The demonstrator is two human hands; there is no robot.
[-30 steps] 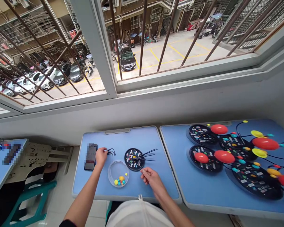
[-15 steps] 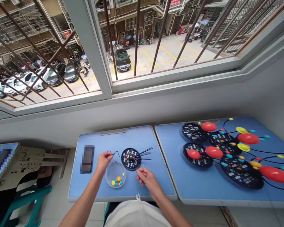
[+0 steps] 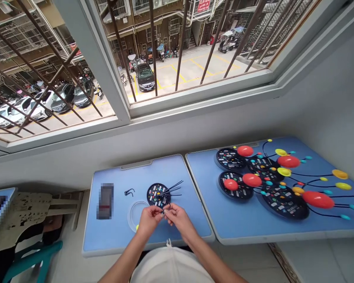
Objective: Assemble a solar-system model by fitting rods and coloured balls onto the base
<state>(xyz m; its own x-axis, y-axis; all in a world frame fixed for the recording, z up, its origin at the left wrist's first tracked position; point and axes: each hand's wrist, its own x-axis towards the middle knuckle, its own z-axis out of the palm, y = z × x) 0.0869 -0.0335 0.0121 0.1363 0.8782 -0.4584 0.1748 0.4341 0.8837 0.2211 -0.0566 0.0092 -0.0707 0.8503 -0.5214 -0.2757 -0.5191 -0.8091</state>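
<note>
The left hand (image 3: 149,220) and right hand (image 3: 179,218) meet at six o'clock of a black peg disc (image 3: 153,195), their fingertips (image 3: 162,210) closed in a pinch on a small dark piece (image 3: 165,211), too hidden to name. Thin black wires (image 3: 173,189) fan from the disc toward two o'clock. A loose black wire (image 3: 129,192) lies at ten o'clock of the hands, and a clear round dish (image 3: 131,216) sits partly under the left hand, on a blue folding table (image 3: 112,236).

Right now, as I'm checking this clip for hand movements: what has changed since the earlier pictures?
The left hand has moved right, away from the black wires and over the clear bowl, to meet the right hand at the black disc's front edge. Their fingers pinch a small dark piece. The disc and its black rods stayed put.
</note>
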